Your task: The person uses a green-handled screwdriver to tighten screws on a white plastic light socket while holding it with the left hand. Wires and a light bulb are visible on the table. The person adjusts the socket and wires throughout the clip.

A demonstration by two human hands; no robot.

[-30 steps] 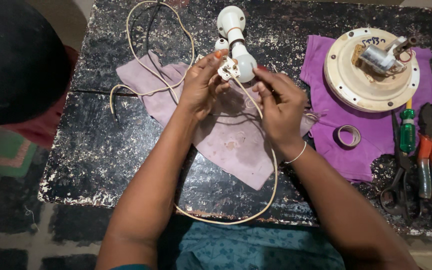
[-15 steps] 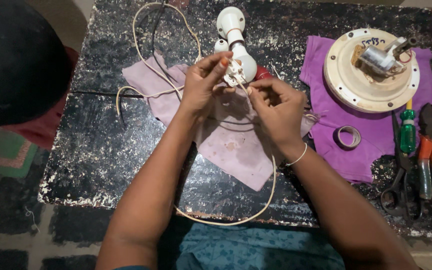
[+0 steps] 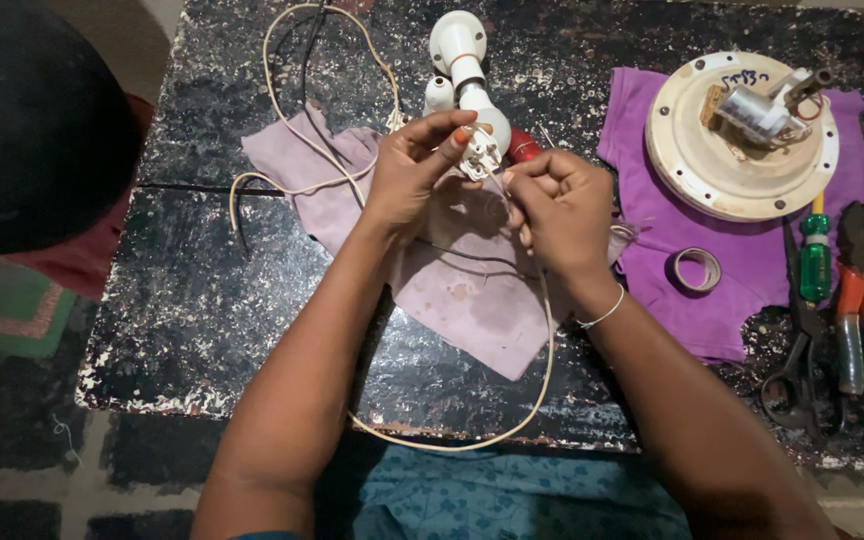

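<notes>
The left hand point(image 3: 414, 172) pinches a small white plastic plug piece point(image 3: 479, 155) between thumb and fingertips above the pale pink cloth point(image 3: 472, 300). Just right, the right hand point(image 3: 559, 205) grips its thin cream wire point(image 3: 542, 350).

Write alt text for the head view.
Two hands work over a dark table: the left hand pinches a small white plug part while the right hand holds a thin wire to it. A pale cloth, white cord, lamp holder and tools lie around.

head view, steeply down, near table point(image 3: 192, 330)
</notes>
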